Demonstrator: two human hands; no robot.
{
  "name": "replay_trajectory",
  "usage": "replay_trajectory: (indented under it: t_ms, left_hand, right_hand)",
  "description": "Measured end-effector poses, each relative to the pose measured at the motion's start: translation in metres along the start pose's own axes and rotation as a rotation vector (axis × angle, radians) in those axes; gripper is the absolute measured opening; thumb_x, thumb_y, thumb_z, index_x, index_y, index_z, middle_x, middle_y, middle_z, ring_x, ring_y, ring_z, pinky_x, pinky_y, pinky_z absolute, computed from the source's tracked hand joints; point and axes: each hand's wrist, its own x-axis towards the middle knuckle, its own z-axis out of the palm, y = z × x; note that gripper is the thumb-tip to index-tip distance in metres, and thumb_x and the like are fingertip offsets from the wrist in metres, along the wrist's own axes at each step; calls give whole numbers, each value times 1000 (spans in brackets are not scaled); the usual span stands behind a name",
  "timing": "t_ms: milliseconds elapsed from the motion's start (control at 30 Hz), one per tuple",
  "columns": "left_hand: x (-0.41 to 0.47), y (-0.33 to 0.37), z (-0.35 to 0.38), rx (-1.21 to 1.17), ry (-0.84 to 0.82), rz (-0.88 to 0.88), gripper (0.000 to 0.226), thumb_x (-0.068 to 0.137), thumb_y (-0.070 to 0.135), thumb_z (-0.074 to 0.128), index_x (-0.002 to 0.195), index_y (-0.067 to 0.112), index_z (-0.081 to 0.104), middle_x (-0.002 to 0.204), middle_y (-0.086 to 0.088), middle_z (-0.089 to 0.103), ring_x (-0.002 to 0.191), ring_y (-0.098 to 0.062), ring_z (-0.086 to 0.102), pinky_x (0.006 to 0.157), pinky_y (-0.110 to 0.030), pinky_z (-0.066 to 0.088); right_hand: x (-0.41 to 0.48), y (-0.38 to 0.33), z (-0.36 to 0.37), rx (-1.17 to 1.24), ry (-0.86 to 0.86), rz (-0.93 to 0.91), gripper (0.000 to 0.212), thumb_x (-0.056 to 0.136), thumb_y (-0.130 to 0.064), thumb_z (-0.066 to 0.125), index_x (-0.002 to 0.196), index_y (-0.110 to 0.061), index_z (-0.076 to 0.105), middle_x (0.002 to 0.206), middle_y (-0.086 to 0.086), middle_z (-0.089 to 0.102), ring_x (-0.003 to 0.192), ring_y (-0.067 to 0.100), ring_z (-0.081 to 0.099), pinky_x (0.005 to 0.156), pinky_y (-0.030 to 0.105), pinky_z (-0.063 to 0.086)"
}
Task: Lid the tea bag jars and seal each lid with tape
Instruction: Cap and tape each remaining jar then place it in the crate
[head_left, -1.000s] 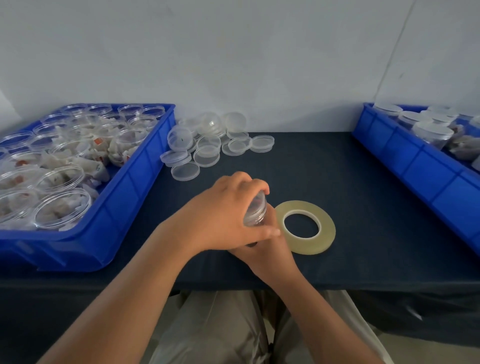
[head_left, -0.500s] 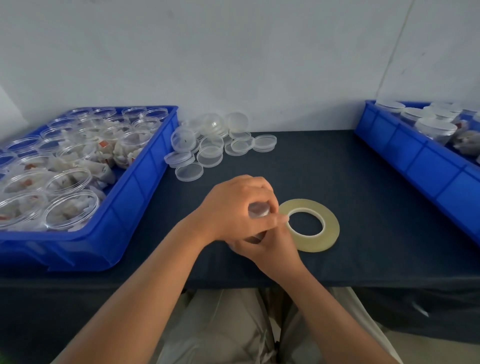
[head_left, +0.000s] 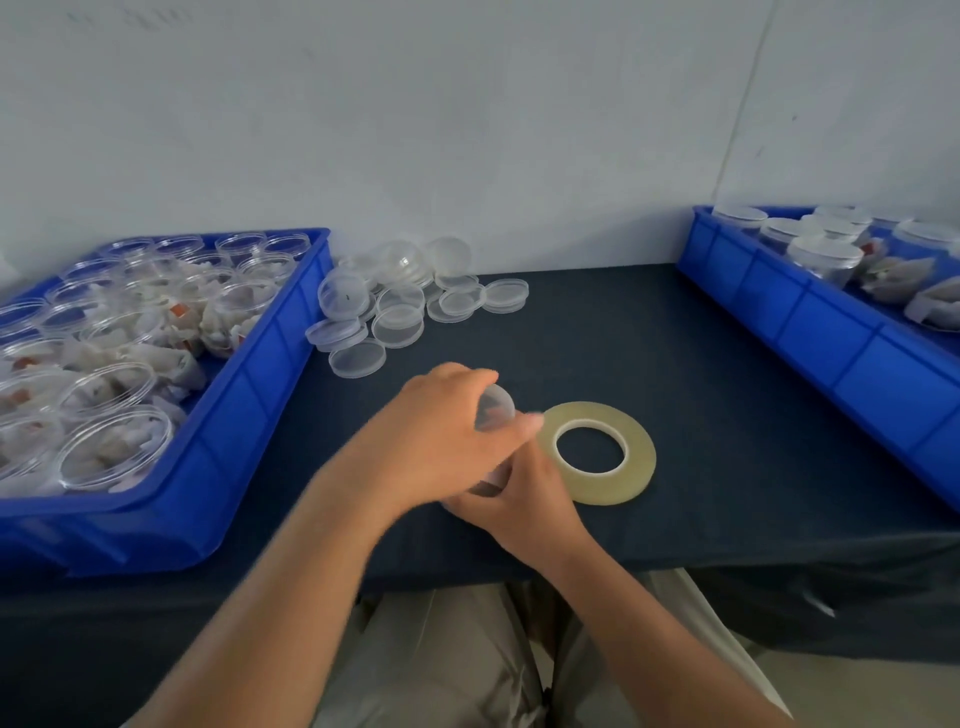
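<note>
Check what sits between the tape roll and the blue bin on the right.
Nothing. In the head view, only bare dark tablecloth runs from the tape roll to the wall of the right blue bin.

Jar (head_left: 496, 410), gripped by left hand (head_left: 441, 441): clear plastic, smooth, glossy. Tape roll (head_left: 636, 467), just right of right hand (head_left: 524, 499): translucent yellowish film, shiny. Table cover (head_left: 675, 353), under both hands: dark cloth, matt. Loose lids (head_left: 397, 327), beyond left hand: clear smooth plastic. Left tray (head_left: 260, 395) and right tray (head_left: 831, 332), out to either side of the hands: blue plastic, glossy.
</note>
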Motion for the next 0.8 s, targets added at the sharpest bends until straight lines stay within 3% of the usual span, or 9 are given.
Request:
replay_trajectory:
  t_ms: [67, 167, 267, 367, 467, 533, 667, 733, 800]
  left_hand:
    - [0, 18, 25, 96, 177, -97, 79, 87, 87, 40, 143, 32, 53, 142, 6, 54, 132, -20, 48, 90, -36, 42]
    - [4, 21, 44, 285, 420, 24, 48, 95, 72, 50, 116, 30, 60, 111, 10, 59, 101, -16, 56, 72, -31, 42]
    - [6, 2, 39, 103, 449, 284, 27, 93, 61, 62, 101, 36, 67, 102, 19, 64, 95, -4, 58, 77, -26, 47]
    - [6, -22, 25, -101, 273, 561, 18, 93, 50, 70, 98, 33, 77, 107, 22, 71, 110, -2, 64, 95, -29, 51]
    - [7, -42, 7, -132, 136, 578, 42, 88, 59, 74, 125, 39, 75, 138, 24, 63, 144, -3, 46, 116, -24, 35]
    - [6, -57, -2, -92, 144, 480, 73, 81, 71, 78, 147, 49, 56, 157, 28, 44, 152, -1, 32, 119, -27, 29]
    - [-11, -81, -13, -443, 132, 220, 90, 77, 60, 82, 156, 47, 42, 155, 29, 47, 142, 7, 46, 120, -34, 45]
    - [-21, -67, -6, -585, 132, 120, 87, 79, 71, 77, 156, 43, 45, 150, 28, 52, 134, 11, 52, 116, -32, 48]
    - [-28, -37, 10, -533, 143, 64, 94, 76, 88, 66, 156, 41, 46, 151, 29, 51, 135, 12, 50, 114, -28, 46]
  right_hand:
    - [0, -3, 2, -81, 23, -75, 44, 79, -48, 79, 112, -39, 52, 102, -26, 63, 91, 3, 66, 69, 21, 53]
    - [-2, -9, -2, -92, 58, -110, 32, 78, -54, 68, 103, -45, 51, 95, -28, 64, 89, -2, 66, 66, 17, 51]
    - [1, -4, -11, 24, -28, -83, 43, 75, -28, 86, 113, -32, 64, 103, -11, 74, 99, 13, 73, 75, 37, 62]
    - [3, 0, -17, 116, -164, -42, 60, 76, -15, 90, 128, -25, 62, 118, -3, 71, 114, 22, 69, 91, 51, 60]
    - [1, 4, -12, 133, -163, -4, 66, 77, -27, 93, 133, -30, 57, 124, -10, 69, 119, 16, 67, 95, 38, 60]
    - [0, 6, -10, 183, -113, 25, 68, 78, -26, 93, 135, -31, 56, 125, -14, 69, 121, 11, 67, 94, 27, 57]
    - [0, 8, -10, 119, -44, 36, 78, 73, -37, 95, 137, -36, 52, 130, -20, 64, 125, 5, 62, 99, 23, 52]
    - [-1, 9, -7, 99, -36, 21, 80, 72, -40, 96, 138, -36, 51, 131, -19, 63, 126, 6, 61, 101, 27, 53]
    - [0, 7, -4, 93, -34, -14, 76, 74, -38, 94, 138, -31, 53, 128, -17, 66, 122, 9, 64, 97, 29, 55]
